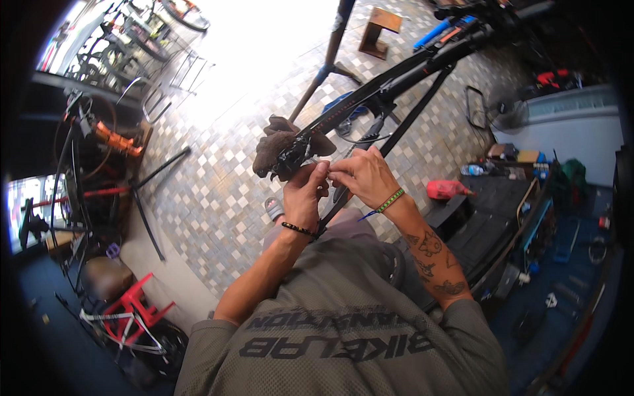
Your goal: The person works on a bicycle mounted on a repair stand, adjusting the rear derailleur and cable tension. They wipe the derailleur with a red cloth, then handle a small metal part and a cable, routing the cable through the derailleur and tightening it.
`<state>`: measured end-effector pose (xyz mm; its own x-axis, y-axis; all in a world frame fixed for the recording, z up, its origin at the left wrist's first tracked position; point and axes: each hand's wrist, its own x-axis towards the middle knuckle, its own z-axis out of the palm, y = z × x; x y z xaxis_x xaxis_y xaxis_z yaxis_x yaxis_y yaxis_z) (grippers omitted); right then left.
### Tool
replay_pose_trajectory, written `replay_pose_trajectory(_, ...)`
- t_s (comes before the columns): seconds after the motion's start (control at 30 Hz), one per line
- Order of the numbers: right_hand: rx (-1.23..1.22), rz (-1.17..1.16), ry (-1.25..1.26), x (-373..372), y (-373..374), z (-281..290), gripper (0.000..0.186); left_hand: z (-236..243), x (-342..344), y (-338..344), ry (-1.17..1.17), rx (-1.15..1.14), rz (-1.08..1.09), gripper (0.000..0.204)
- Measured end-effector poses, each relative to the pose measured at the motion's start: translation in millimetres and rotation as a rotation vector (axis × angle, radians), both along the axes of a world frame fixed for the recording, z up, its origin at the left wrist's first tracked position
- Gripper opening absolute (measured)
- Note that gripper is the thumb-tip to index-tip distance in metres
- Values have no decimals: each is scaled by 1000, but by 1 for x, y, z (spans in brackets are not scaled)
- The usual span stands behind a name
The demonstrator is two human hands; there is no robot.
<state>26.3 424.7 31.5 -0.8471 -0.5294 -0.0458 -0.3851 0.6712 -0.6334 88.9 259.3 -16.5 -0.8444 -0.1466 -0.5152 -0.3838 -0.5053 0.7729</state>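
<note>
The bare left hand (305,198) and bare right hand (368,179) meet at the fingertips, fingers curled narrow — I cannot tell whether anything small is caught between them. The black bicycle frame of slim tubes (421,105) runs from just beyond the grip off to its right; it looks stiff, best steadied by a bare tube. The crumpled brown cloth (276,140) — likely soft, light, easily pinched anywhere — bunches just beyond the left hand.
</note>
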Motion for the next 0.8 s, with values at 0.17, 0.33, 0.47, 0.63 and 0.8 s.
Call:
replay_pose_trajectory(0.17,-81,187,-124,-25,6,-15,25,-4,11,17,1,15,219,26)
replay_pose_trajectory(0.33,-152,278,-247,-46,11,-19,27,-8,6,31,6,-53,309,32)
replay_pose_trajectory(0.47,-238,236,-414,-53,15,-18,24,-10,2,35,21,-95,329,33)
replay_pose_trajectory(0.63,-241,299,-662,-67,17,-18,30,-11,0,40,48,-86,372,31)
replay_pose_trajectory(0.8,-86,568,-790,-91,28,-15,32,-6,-1,47,57,-107,427,29)
